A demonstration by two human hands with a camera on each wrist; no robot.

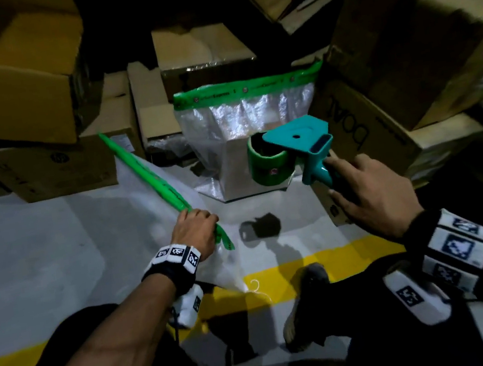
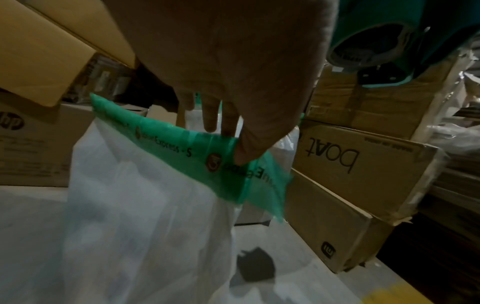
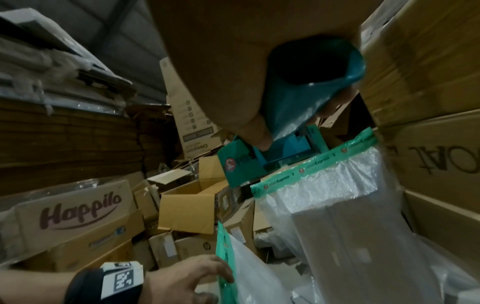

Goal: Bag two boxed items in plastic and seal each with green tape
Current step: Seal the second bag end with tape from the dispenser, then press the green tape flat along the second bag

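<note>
My left hand [image 1: 199, 222] pinches the green-taped top edge [image 2: 182, 144] of a white plastic bag [image 2: 135, 226] that hangs down to the floor; I cannot make out what is inside it. My right hand [image 1: 358, 189] grips the handle of a teal tape dispenser [image 1: 299, 138], which carries a roll of green tape [image 1: 267, 163]. Just behind the dispenser a boxed item stands upright in a clear plastic bag [image 1: 227, 140]. A strip of green tape [image 1: 244, 87] runs across that bag's top. In the right wrist view the dispenser [image 3: 309, 98] hovers above this bagged box [image 3: 348, 222].
Stacked cardboard boxes ring the floor space, among them a "boat" box [image 1: 362, 132] at the right and a "Happilo" box [image 3: 78, 214]. A yellow line [image 1: 334, 258] crosses the grey floor. A small dark object [image 1: 261, 227] lies between my hands. My foot [image 1: 306, 299] is below.
</note>
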